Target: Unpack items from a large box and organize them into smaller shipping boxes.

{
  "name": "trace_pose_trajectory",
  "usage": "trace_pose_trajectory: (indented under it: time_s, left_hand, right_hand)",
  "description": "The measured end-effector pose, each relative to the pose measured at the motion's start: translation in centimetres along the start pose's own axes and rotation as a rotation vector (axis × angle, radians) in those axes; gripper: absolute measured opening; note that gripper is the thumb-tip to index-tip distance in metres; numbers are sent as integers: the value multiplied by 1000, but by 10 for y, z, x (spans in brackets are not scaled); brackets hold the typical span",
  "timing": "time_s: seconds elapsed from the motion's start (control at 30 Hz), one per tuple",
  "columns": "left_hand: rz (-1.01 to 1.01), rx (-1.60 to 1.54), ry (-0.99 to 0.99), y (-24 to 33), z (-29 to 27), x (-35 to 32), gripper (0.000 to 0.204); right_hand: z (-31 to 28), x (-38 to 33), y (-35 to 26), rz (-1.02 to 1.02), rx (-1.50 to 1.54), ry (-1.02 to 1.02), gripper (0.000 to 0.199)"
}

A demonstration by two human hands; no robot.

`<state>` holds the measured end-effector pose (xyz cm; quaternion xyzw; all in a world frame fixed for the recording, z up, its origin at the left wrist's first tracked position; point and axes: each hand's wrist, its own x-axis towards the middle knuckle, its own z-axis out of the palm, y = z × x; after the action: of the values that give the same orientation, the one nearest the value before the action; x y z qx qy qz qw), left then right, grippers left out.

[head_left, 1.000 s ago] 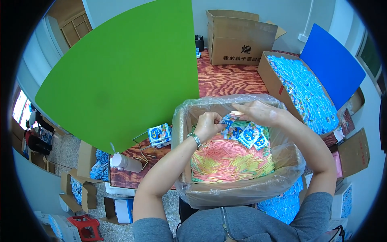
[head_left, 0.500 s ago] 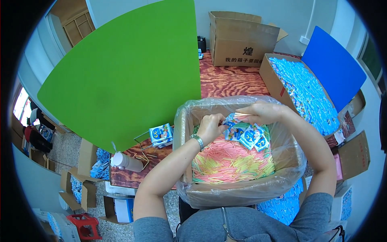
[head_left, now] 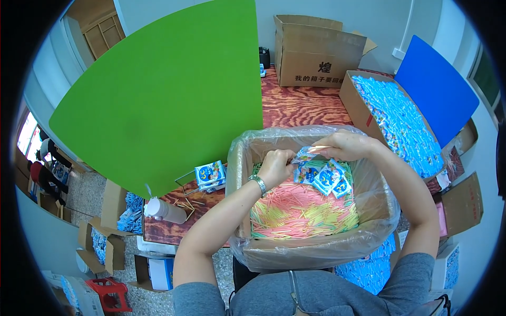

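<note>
Over a carton (head_left: 295,258) lined with clear plastic, both my hands work close together. My left hand (head_left: 276,168), with a metal watch at the wrist, pinches the edge of a small blue and white plastic packet (head_left: 303,155). My right hand (head_left: 345,144) is closed on a few thin pale sticks (head_left: 320,149), whose ends meet the packet's opening. How far they reach inside is hidden. Beneath the hands lie loose pink, yellow and green thin sticks (head_left: 295,203). Several similar packets (head_left: 330,177) rest on top of them, right of my left hand.
A stack of packets (head_left: 210,175) sits by a wire stand left of the carton, near a white bottle (head_left: 165,210). A large green board (head_left: 163,95) stands at the left. On the right, a carton of blue packets (head_left: 400,124) leans by a blue board (head_left: 436,92).
My right hand has shifted slightly to the right with the sticks, and the packet's open end sits closer around them. My left hand has barely moved.
</note>
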<state>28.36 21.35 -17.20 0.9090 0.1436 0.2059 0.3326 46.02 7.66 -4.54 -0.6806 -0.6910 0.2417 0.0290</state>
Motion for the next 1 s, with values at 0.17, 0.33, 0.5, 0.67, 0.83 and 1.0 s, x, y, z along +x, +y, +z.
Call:
trace_pose_trajectory:
  time_s: [0.17,0.33,0.5,0.67,0.83,1.0]
  left_hand:
    - [59,27,25,1,4,-1,19]
    - [111,18,20,4,6,-2,27]
    - [29,-164,23,6,3,-3,29]
    - [-11,-280,-56,-2,6,5,27]
    - [-63,-33,-13,-24,13,7,30]
    - [-155,91,-135,-22,18,6,32]
  right_hand:
    - [-6,-1,0,126,102,-120,36]
    - [4,17,1,-47,-229,-36,41]
    - [7,17,-19,-8,-330,127,50]
    - [47,28,24,-241,-177,464,41]
    - [79,53,38,46,-188,155,28]
    - [97,72,40,77,-221,-164,33]
